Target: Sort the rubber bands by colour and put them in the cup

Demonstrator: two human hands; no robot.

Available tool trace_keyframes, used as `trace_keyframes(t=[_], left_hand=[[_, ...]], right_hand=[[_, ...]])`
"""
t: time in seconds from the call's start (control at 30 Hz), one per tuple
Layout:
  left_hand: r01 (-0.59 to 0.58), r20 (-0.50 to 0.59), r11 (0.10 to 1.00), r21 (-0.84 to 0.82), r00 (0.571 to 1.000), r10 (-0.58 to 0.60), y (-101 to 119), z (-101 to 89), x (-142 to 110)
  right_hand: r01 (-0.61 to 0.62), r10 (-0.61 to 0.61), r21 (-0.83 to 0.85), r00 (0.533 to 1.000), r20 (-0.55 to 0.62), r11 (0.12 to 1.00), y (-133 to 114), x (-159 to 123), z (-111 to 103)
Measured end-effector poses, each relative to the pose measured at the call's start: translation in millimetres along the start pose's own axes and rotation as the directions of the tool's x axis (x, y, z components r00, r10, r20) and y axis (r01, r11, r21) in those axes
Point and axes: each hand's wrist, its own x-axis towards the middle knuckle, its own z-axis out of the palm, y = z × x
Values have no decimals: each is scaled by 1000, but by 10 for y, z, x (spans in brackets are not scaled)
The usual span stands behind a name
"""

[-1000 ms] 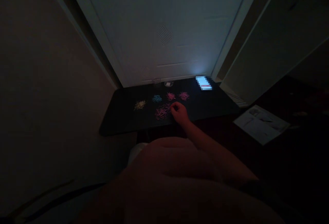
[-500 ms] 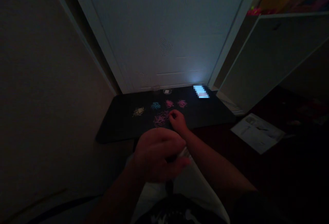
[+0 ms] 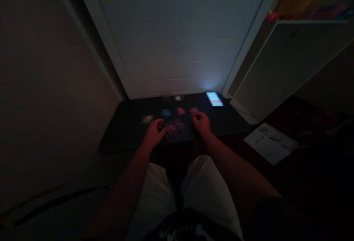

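Small piles of thin coloured sticks lie on a dark low table [image 3: 113, 130]. My left hand [image 3: 155, 133] is at the left edge of the mixed pink and purple pile [image 3: 176, 126], thumb and fingers apart. My right hand [image 3: 202, 124] is at the near edge of the purple pile [image 3: 194, 111] on the right, its fingertips brought together. Whatever the right fingertips hold is too small and dark to make out. Behind the mixed pile are a pink pile [image 3: 180, 111] and a blue pile [image 3: 166, 112]. A pale yellowish pile [image 3: 147, 119] lies farther left.
A lit phone [image 3: 215, 99] rests at the table's back right. A small clear round container [image 3: 178, 98] stands at the back edge, against a white door-like panel [image 3: 177, 31]. Right of the table, a white sheet [image 3: 271, 142] lies on the floor. The room is dim.
My left hand has gone from close before the camera down to the mixed pile, its fingers now apart. My right hand has shifted from that pile rightward to the purple pile.
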Motion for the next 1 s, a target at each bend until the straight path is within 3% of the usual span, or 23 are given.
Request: trace_keyframes(t=[0.2,0.4,0.7,0.8,0.9,1.0], left_hand=[[9,2,999,34,1000,-9,-66,59,-12],[42,2,999,-28,999,-42,-70,44,-11],[41,-8,994,-97,999,-42,-65,34,-22],[55,-12,993,-103,998,-56,-60,38,-20],[58,-25,994,-93,998,-60,-57,51,-18],[40,-18,996,-75,999,-42,-56,62,-20]], right_hand=[[-47,45,-182,999,-15,982,228,286,-82],[-39,50,-266,998,34,963,238,298,-54],[-31,41,-183,998,49,983,220,120,-267],[-21,54,-180,983,176,983,173,-8,-330],[50,7,-147,932,363,988,110,-151,-361],[127,-69,-97,884,462,987,32,-275,-354]])
